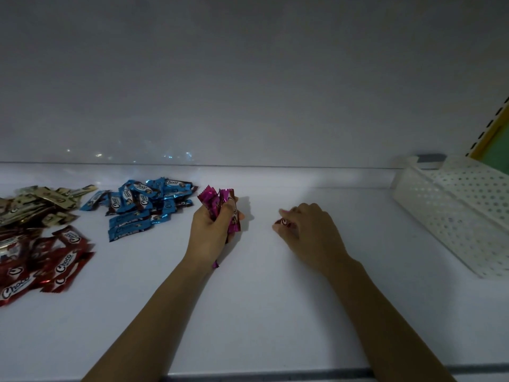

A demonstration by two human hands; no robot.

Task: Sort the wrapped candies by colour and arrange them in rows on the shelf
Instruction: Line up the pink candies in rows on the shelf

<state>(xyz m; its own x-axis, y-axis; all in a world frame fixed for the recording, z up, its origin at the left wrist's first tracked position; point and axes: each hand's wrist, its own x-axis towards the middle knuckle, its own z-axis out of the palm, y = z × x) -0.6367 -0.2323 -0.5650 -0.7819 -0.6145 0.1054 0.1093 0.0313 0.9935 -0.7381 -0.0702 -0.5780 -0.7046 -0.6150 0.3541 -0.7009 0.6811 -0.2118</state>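
On the white shelf [261, 312] lie three loose heaps of wrapped candies: blue candies [143, 208] at centre left, gold candies [35, 205] at the far left, red candies [46, 266] in front of them. My left hand [212, 232] grips a bunch of pink candies [220, 205], their ends sticking up out of the fist just right of the blue heap. My right hand [308, 227] rests on the shelf further right and pinches one pink candy [283, 223] at its fingertips.
A white perforated plastic basket [451, 210] lies tilted at the right end of the shelf. The shelf's white back wall [248, 92] rises behind the heaps. A slotted upright [493, 119] stands at the far right. The shelf's front edge [303, 374] runs along the bottom.
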